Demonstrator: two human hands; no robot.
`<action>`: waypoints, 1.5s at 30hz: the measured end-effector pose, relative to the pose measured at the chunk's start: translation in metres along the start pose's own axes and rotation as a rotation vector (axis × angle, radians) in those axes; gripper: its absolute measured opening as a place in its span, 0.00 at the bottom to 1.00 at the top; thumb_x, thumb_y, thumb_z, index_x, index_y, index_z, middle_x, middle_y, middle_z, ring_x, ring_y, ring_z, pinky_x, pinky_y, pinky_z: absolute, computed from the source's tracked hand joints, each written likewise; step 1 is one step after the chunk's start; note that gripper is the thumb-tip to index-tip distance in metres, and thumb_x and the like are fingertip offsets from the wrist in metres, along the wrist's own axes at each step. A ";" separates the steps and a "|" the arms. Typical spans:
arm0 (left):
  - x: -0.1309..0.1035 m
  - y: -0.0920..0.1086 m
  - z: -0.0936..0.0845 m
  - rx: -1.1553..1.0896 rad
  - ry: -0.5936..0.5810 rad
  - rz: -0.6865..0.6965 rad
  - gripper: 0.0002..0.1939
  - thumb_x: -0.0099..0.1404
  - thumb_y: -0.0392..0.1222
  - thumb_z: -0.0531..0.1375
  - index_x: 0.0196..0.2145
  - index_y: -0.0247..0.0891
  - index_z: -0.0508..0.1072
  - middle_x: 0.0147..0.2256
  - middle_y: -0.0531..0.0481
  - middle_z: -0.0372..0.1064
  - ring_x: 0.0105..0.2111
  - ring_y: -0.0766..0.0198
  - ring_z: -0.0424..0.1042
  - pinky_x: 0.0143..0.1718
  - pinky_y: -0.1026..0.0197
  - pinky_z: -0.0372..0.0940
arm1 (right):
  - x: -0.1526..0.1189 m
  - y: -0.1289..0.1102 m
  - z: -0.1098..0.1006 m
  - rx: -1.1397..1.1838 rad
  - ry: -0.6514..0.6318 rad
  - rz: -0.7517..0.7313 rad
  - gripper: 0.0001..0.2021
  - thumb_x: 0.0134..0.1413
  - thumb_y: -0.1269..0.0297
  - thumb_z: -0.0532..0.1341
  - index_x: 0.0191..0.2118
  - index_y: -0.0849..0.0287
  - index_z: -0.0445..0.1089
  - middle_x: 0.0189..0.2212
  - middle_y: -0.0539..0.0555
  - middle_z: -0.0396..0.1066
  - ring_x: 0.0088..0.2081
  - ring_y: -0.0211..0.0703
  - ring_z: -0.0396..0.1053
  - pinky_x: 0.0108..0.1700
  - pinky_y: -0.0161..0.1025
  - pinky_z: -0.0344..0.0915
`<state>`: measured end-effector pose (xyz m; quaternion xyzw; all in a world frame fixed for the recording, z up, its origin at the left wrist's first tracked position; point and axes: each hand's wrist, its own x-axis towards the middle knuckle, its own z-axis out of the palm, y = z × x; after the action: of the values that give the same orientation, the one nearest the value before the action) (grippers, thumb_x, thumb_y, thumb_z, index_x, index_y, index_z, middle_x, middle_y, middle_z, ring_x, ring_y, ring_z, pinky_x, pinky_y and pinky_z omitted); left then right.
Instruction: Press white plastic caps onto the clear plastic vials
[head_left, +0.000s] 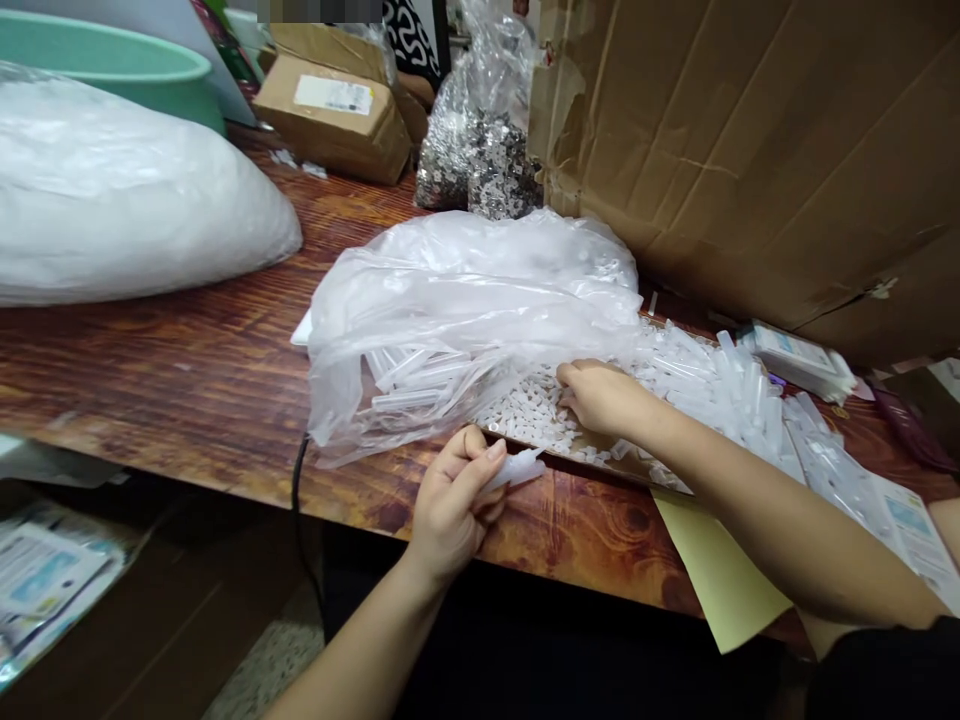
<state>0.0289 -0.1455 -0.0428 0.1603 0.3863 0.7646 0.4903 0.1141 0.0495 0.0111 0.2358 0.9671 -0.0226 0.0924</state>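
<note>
My left hand [455, 503] is closed around a few translucent plastic tubes [516, 470] with narrow tips, just in front of the table's edge. My right hand [602, 396] reaches into a heap of small white plastic pieces [531, 412] in a shallow cardboard tray [589, 462]. Its thumb and fingers are bent together; what lies between the fingertips is hidden. Beside it, a large clear plastic bag [480, 290] lies open towards me, with longer translucent tubes [420, 380] at its mouth. More loose tubes [739, 385] are heaped right of my right forearm.
A big cardboard box [750, 150] stands along the back right. Bags of small metal parts [504, 165] and a smaller carton [337, 110] are behind the bag. A stuffed white bag [127, 190] and a green basin [150, 65] occupy the left. Yellow paper [716, 570] overhangs the front edge.
</note>
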 end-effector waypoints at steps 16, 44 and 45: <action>0.002 -0.002 -0.001 -0.009 0.005 0.011 0.27 0.57 0.51 0.71 0.25 0.40 0.54 0.15 0.65 0.45 0.14 0.77 0.41 0.15 0.75 0.46 | -0.064 -0.026 -0.002 1.033 0.300 -0.418 0.06 0.59 0.69 0.67 0.42 0.58 0.76 0.38 0.52 0.79 0.37 0.37 0.75 0.41 0.35 0.72; -0.004 0.004 -0.005 -0.003 -0.084 -0.068 0.26 0.56 0.47 0.71 0.24 0.39 0.55 0.20 0.59 0.55 0.18 0.74 0.50 0.19 0.71 0.47 | -0.074 -0.053 0.009 0.389 0.429 -0.571 0.15 0.71 0.58 0.50 0.36 0.59 0.66 0.28 0.55 0.68 0.29 0.42 0.64 0.33 0.39 0.61; -0.005 0.003 -0.005 0.009 -0.081 -0.072 0.25 0.57 0.47 0.71 0.25 0.39 0.56 0.20 0.59 0.54 0.18 0.74 0.50 0.19 0.71 0.48 | -0.075 -0.053 0.008 0.420 0.405 -0.581 0.14 0.70 0.58 0.51 0.35 0.59 0.66 0.29 0.55 0.68 0.30 0.43 0.64 0.34 0.39 0.61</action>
<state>0.0258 -0.1530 -0.0431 0.1795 0.3753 0.7377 0.5318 0.1562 -0.0325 0.0173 -0.0335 0.9665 -0.1977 -0.1600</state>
